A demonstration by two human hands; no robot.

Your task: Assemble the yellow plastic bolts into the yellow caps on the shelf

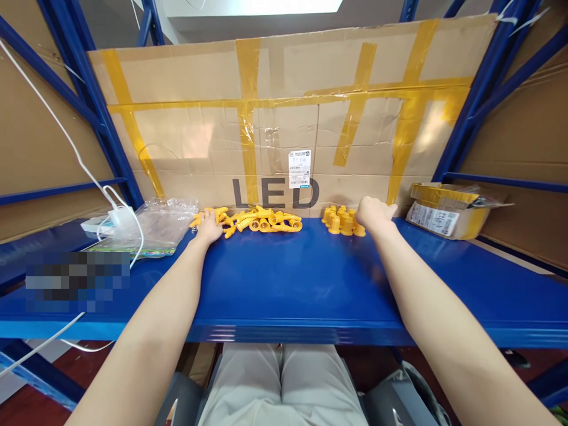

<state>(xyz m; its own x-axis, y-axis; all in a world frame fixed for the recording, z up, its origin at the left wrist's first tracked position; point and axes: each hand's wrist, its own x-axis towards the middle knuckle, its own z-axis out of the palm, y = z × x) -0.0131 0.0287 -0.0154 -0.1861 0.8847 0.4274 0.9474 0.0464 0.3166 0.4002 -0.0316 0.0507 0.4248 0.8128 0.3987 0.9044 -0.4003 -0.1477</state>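
Note:
At the back of the blue shelf, my left hand (210, 227) reaches into the left end of a heap of yellow plastic funnel-ended pieces (266, 220). Its fingers are bent around one of them, partly hidden among the others. My right hand (375, 214) is at the right edge of a cluster of yellow flanged plastic caps (339, 221), most of them standing with the wide rim down. That hand is curled, its fingertips hidden behind it, so what it grips is out of sight.
A cardboard sheet (199, 142) with yellow tape and "LED" print stands behind the blue shelf (288, 278). On the right is a small open carton (444, 213). Clear plastic bags (164, 222) and a white cable (66, 133) are on the left. Blue posts flank both sides.

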